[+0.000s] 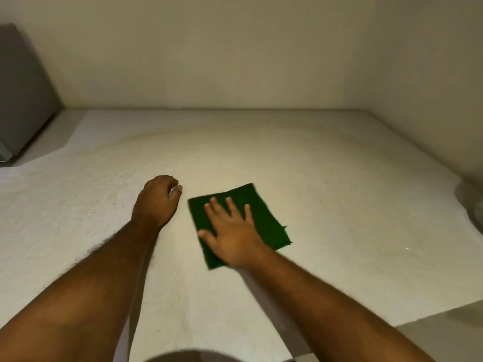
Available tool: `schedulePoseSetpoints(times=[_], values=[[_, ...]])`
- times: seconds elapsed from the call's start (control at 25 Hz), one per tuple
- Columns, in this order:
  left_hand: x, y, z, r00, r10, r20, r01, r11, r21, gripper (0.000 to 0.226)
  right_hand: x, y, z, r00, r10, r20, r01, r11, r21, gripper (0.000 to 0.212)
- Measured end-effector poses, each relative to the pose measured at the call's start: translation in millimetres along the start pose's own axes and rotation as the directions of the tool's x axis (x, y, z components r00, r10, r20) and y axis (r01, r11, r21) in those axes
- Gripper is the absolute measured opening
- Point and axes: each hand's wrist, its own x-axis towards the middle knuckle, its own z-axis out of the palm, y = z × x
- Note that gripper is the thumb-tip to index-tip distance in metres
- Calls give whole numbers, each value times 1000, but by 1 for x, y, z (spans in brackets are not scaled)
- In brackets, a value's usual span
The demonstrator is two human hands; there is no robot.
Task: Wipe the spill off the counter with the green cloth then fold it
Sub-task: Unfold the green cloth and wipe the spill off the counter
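Observation:
A dark green cloth lies flat on the pale speckled counter, roughly at its middle. My right hand rests palm down on the cloth with its fingers spread, covering the cloth's near left part. My left hand sits on the bare counter just left of the cloth, fingers curled into a loose fist with nothing in it, not touching the cloth. No spill is clearly visible; a faint arc-shaped mark shows on the counter beyond the hands.
A grey appliance stands at the back left corner. Plain walls close the counter at the back and right. A blurred pale object sits at the right edge. The counter's front edge runs at lower right.

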Motion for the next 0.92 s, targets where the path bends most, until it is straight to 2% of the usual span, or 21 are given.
schedulePoseSetpoints(times=[0.08,0.16,0.24,0.32,0.4,0.44,0.52,0.6,0.68,0.72,0.8,0.84,0.92], values=[[1,1,0,1000,18,-2,-18,1000,5,27,-35,-8,17,991,-136,-8,136,991,-14,79],[-2,0,0,1000,28,14,-28,999,27,31,-62,24,17,987,-152,-51,151,988,-18,78],[-7,0,2,998,41,43,-42,999,15,35,-67,81,3,997,-17,-82,13,998,-57,77],[-9,1,-1,999,23,49,-21,999,-45,37,-48,134,-24,967,238,-93,-244,968,-61,79],[-8,3,-2,999,-13,42,16,996,-90,40,-16,146,-46,897,435,-77,-438,899,-19,80],[-7,3,-3,999,-35,37,39,992,-120,41,1,130,-47,881,468,-64,-469,883,-7,81],[-7,0,-5,996,-88,31,93,967,-237,40,25,66,-29,924,380,-43,-381,924,-14,81],[-6,-7,-6,987,-154,44,158,891,-425,36,18,-12,5,985,166,-54,-168,985,-48,79],[-6,-11,-7,981,-189,51,187,824,-535,31,-20,-59,29,999,-10,-44,9,999,-33,79],[-6,-10,-8,980,-191,47,186,822,-539,30,-45,-61,35,996,-76,-40,75,997,-17,77],[-9,-7,-7,983,-175,52,175,833,-525,24,-91,-25,38,990,-116,-81,114,993,-24,74],[-10,-5,-8,988,-146,58,156,853,-497,20,-106,6,34,992,-77,-104,72,996,-46,74],[-15,3,-8,994,-80,73,101,923,-372,18,-113,77,14,988,118,-104,-127,987,-94,78]])
